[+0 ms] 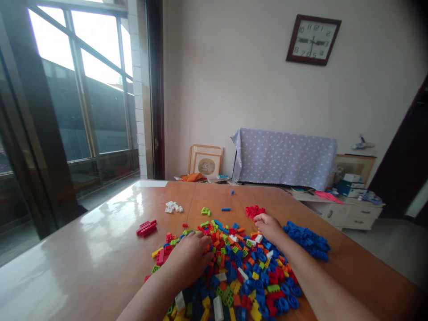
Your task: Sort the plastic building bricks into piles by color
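A big mixed heap of toy building bricks (234,267) in red, blue, yellow, green, orange and white spreads across the near middle of the table. My left hand (194,253) rests over the left part of this heap, thumb apart from the curved fingers; its fingertips are partly hidden among the bricks. My right hand (268,226) reaches beyond the heap to a small pile of red bricks (254,210). Its fingers are closed together at the pile's near edge, and whatever is between them is hidden.
On the wooden table (100,249) lie separate groups: blue bricks (307,240) at right, white bricks (174,206), green bricks (206,211), dark-red bricks (146,228) at left, and one long blue brick (226,209). A cloth-covered object (284,156) stands behind.
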The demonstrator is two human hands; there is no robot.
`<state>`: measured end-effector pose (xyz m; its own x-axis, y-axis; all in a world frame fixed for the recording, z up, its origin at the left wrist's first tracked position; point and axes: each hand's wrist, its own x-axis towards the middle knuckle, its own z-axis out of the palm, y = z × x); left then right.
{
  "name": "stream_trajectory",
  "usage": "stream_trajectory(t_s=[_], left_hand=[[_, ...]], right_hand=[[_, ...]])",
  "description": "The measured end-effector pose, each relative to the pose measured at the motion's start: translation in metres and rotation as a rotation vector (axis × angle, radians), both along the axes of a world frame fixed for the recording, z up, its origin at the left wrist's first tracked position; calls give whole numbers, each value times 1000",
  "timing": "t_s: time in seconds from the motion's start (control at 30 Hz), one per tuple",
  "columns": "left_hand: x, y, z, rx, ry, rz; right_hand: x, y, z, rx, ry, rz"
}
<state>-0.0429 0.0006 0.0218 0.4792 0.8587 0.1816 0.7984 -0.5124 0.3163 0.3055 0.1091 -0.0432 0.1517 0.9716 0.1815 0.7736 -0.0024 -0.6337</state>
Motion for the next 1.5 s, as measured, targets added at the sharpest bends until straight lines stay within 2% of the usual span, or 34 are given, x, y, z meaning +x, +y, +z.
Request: stream_trajectory(t_s=[0.2,0.3,0.4,0.53,0.73,1.17,1.5], left_hand=[[1,-2,-2,18,-12,-49],[2,-2,-8,6,-15,-87],[2,-2,-14,-8,-2,-115],[2,-2,-18,-22,3,-113],[3,0,-16,-3,13,-116],[8,-2,-8,17,41,-88],[9,-2,-6,-28,20,-86]], right_hand=[[-45,-43,18,25,-86,191],[-71,-62,24,81,-256,294],[-90,-74,26,66,-345,342],[-101,-82,24,92,-355,407],[-104,-92,22,188,-249,478],[-104,-100,28,242,-207,436],[-93,-91,26,202,-136,344]])
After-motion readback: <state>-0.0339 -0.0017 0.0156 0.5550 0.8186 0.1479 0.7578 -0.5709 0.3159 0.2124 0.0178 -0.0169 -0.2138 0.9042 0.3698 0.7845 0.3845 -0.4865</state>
